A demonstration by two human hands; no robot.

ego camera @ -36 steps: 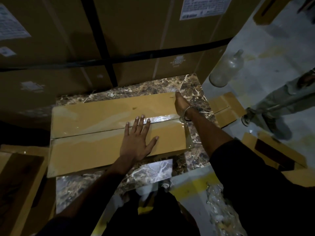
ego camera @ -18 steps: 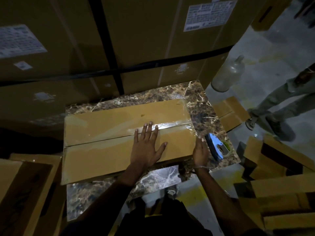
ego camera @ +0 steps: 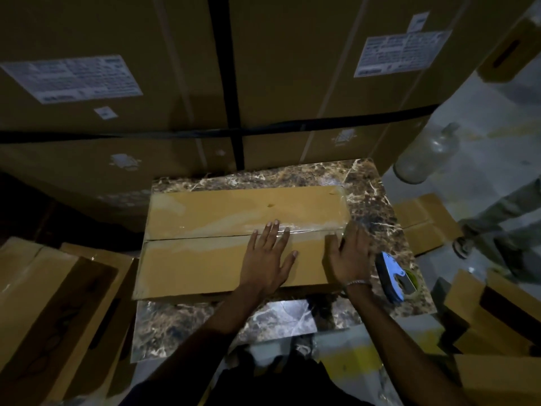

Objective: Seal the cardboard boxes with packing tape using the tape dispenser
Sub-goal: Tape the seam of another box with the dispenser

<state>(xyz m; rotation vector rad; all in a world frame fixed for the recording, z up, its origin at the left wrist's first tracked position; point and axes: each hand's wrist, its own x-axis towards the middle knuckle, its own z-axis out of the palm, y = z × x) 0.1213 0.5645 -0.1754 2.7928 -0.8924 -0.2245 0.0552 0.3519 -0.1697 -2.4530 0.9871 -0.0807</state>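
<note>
Cardboard box (ego camera: 234, 238) pressed flat on the marble counter (ego camera: 366, 206), tape being smoothed at its right end.

Left hand (ego camera: 268, 256) is laid flat on the taped seam, fingers straight and spread; right hand (ego camera: 349, 253) is pressed over the right edge, fingers extended. Tape dispenser (ego camera: 393, 278) is set down just beside it. Next, the dispenser likely needs picking up for another box.

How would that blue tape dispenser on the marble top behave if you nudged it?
The tape dispenser lies near the marble table's edge, so a push might drop it. The polished stone looks slick; it would probably slide, not roll, given its angular frame. It looks rigid.
</note>
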